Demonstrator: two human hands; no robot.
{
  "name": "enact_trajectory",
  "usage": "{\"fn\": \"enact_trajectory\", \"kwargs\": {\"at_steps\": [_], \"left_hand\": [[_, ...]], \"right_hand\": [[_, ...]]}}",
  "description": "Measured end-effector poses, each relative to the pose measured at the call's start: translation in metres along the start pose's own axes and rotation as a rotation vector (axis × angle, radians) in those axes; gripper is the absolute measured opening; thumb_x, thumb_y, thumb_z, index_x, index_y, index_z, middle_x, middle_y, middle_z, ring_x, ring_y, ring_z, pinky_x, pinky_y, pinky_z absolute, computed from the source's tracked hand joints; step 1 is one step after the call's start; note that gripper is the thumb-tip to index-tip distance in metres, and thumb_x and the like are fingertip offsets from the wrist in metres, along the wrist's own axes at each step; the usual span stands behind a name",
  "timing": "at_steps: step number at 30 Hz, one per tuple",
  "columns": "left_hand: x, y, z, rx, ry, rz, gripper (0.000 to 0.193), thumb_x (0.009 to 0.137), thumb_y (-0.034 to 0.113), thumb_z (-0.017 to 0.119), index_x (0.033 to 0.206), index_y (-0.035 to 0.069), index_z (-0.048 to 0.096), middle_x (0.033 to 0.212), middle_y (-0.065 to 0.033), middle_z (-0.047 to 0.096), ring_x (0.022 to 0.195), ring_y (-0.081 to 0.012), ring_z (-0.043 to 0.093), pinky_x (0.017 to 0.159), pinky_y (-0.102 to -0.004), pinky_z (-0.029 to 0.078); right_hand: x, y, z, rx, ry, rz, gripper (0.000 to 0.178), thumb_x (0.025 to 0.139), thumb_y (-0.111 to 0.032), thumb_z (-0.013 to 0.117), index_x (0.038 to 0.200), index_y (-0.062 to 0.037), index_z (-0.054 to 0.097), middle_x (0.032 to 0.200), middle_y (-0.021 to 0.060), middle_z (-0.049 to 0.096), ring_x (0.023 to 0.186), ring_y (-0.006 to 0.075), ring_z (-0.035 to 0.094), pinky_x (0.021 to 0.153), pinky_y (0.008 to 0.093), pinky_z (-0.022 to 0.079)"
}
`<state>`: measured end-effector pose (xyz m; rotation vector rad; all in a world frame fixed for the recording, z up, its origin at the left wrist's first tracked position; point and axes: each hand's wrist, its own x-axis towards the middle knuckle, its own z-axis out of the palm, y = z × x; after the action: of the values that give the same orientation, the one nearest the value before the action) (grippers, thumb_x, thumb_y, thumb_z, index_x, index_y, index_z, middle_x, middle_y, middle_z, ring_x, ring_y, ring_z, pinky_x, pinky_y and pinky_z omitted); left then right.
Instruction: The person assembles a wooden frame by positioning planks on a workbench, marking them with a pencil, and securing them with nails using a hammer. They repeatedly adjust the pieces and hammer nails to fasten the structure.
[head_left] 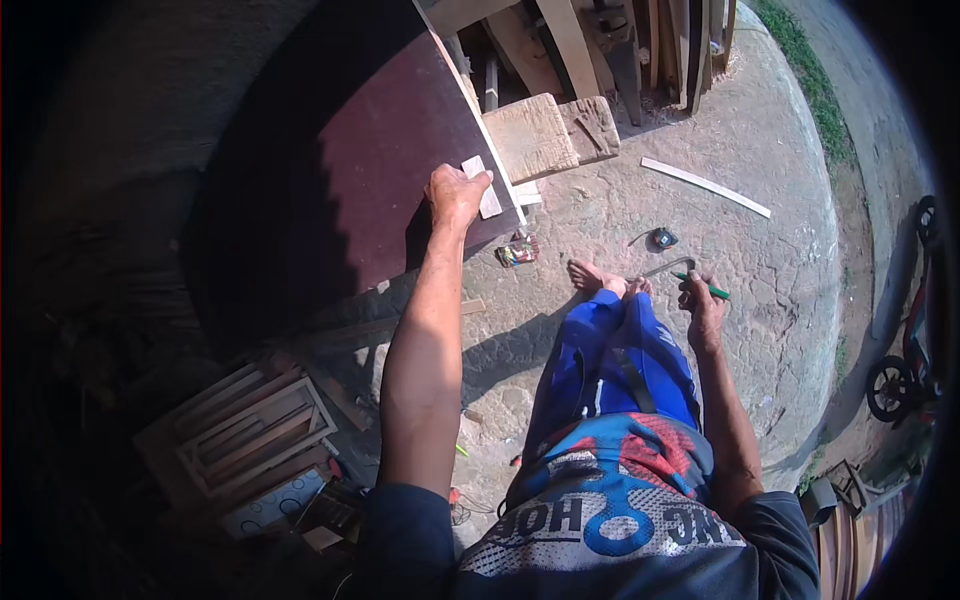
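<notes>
Close in, a person sits on the cracked concrete ground point(760, 260), legs in blue trousers point(620, 350) stretched forward, bare feet point(600, 280) just past the knees. The right hand point(703, 305) sits low beside the feet, fingers curled tight around a green-handled tool with a thin curved metal frame point(690, 275); which kind of tool it is, I can't quite make out. Down in the shade to the left, a stack of pale wooden frames point(255, 440) lies flat, half lost in the dark.

Further out, the left arm reaches long, and the left hand point(455, 195) pinches a small pale wooden block point(482, 186), thumb under, fingers over. The block is short, rectangular, light raw wood, pressed against the edge of a big dark reddish-brown board point(390, 170) that lies tilted. Its far side vanishes into shadow.

Beyond that, a thick rough timber block point(535, 135), a black tape measure point(663, 238) on the ground, a thin white strip point(705, 186), then leaning planks point(600, 40) cut off at the top edge.
</notes>
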<state>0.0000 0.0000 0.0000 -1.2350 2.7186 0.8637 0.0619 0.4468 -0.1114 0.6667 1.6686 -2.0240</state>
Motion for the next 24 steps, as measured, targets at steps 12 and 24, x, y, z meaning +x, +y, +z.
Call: {"fn": "enact_trajectory", "kwargs": {"at_steps": [12, 24], "left_hand": [[-0.004, -0.014, 0.011, -0.056, 0.105, 0.053, 0.044, 0.07, 0.03, 0.09, 0.085, -0.004, 0.066, 0.088, -0.0226, 0.072, 0.087, -0.0339, 0.072, 0.081, -0.0449, 0.056], [-0.005, -0.019, 0.024, -0.094, 0.1, 0.027, 0.044, 0.073, 0.028, 0.089, 0.088, -0.003, 0.061, 0.085, -0.0193, 0.068, 0.085, -0.0347, 0.068, 0.078, -0.0471, 0.053]], "right_hand": [[0.0, -0.064, 0.017, -0.027, -0.024, -0.173, 0.028, 0.097, -0.031, 0.07, 0.102, -0.0043, 0.065, 0.083, 0.0054, 0.068, 0.066, 0.009, 0.058, 0.06, 0.0252, 0.046], [0.048, -0.154, 0.194, -0.285, -0.504, -0.267, 0.033, 0.098, -0.034, 0.07, 0.108, -0.0018, 0.067, 0.09, 0.0069, 0.071, 0.077, 0.0124, 0.065, 0.069, 0.0293, 0.053]]}}
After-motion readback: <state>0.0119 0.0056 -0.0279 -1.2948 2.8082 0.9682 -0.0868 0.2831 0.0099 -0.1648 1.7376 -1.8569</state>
